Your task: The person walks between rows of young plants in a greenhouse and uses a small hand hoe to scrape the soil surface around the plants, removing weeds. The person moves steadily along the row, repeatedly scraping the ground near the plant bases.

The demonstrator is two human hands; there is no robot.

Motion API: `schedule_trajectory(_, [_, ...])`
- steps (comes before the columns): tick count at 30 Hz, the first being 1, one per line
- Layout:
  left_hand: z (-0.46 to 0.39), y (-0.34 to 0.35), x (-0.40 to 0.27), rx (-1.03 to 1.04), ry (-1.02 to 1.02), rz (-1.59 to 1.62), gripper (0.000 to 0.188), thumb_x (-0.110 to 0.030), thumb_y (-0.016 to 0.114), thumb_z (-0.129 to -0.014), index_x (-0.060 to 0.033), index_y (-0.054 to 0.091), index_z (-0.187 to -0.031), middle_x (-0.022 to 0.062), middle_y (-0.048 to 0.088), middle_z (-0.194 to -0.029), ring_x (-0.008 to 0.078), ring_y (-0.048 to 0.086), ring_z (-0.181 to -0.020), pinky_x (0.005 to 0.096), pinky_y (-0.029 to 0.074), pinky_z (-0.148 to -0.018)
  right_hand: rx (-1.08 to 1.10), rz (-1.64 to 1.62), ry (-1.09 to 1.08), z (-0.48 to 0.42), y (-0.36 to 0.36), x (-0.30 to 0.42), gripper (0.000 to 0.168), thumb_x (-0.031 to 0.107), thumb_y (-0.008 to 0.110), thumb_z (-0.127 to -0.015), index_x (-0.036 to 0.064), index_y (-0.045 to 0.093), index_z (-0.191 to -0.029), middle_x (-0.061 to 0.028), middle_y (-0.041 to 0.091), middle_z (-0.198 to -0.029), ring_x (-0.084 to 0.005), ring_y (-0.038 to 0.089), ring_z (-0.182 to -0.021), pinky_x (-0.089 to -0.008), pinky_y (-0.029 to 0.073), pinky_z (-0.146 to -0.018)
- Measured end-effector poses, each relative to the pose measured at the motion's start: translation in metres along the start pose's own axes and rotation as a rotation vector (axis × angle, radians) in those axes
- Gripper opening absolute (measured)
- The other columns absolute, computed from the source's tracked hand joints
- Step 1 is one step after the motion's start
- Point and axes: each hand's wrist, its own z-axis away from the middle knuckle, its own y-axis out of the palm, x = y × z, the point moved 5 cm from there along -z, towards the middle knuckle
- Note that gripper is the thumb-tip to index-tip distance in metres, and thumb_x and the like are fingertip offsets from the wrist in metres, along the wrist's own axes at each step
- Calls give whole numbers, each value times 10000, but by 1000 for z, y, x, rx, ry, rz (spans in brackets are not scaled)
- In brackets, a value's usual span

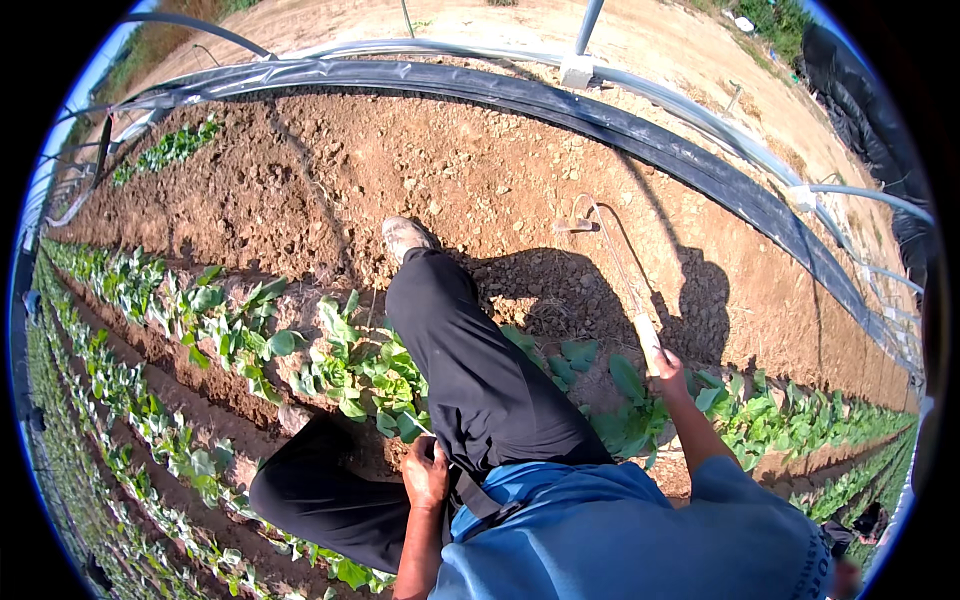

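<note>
My right hand (670, 373) is closed around the pale handle (646, 337) of a long-necked hand hoe. The hoe's thin metal neck (616, 259) bends over at the far end to a small blade (574, 225), close to the bare soil. Beside my left thigh, my left hand (426, 471) has its fingers curled in front of a dark strap (476, 499). A thin pale strip (418, 424) shows just above those fingers; whether they grip it cannot be told. My legs in black trousers (480, 360) straddle a row of leafy green plants (352, 367).
Bare clumpy soil (465, 157) lies beyond the row, bordered by rolled black plastic sheeting (480, 84) and metal pipes (589, 26) of a tunnel frame. More crop rows (135, 397) run along the left. One shoe (405, 234) rests on the soil.
</note>
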Motion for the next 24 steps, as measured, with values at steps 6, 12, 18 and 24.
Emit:
schedule_trajectory(6, [2,-3,-1,2,-35,-2,225,-194,574,-832,23,616,-875,204,635,-788,351,624,-743,383,477,-682,-67,-214,105,-30,52,44,272,361,533,-899,91,511,-922,-46,490,-583,-139,437,-382,-271,347,-330])
schedule_trajectory(12, [0,-1,0,17,-49,-22,212,-180,569,-820,22,607,-871,189,644,-800,341,630,-755,379,484,-691,-286,-330,145,-55,63,58,301,386,541,-891,95,502,-959,-47,493,-587,-142,456,-384,-273,354,-323])
schedule_trajectory(18, [-1,-5,-5,18,-45,-26,170,-115,546,-791,17,603,-881,192,645,-825,344,632,-785,382,487,-716,-392,-407,-58,-70,66,83,340,407,539,-886,73,503,-937,-39,485,-593,-150,457,-399,-275,362,-341])
schedule_trajectory(24, [0,-4,-2,12,-35,-39,158,-97,549,-771,16,600,-869,194,641,-817,354,627,-786,385,485,-717,-512,-344,54,-132,61,116,378,428,533,-876,65,517,-979,-58,493,-631,-188,479,-431,-305,377,-361])
